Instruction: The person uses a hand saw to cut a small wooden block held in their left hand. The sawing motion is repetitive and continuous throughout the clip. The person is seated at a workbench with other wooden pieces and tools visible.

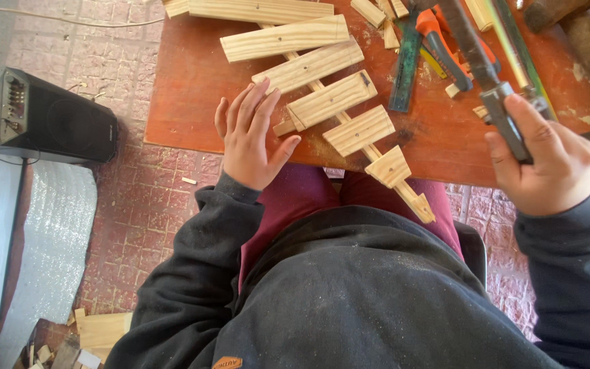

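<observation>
Looking down at a slatted pine piece [339, 116], a thin spine with short cross slats stacked along it like a little tree. Its long axis runs diagonally: the narrow end points toward the person's lap and hangs off the near edge of the reddish table [192, 102], while the wider slats run away toward the far side.

The left hand [250, 137] lies flat with the fingers loosely spread, fingertips on the slat ends just left of the spine, thumb out toward the piece. The right hand [548, 164] is closed around the dark handle of a metal tool [489, 75], which angles up and away from it across the table; can't tell exactly what kind of tool it is.

Between the hands, beyond the slats, there's an orange-handled clamp [438, 37] and a green straightedge [404, 65], plus loose offcuts. Off to the left of the left hand, down on the brick floor, sits a black speaker [35, 116].
</observation>
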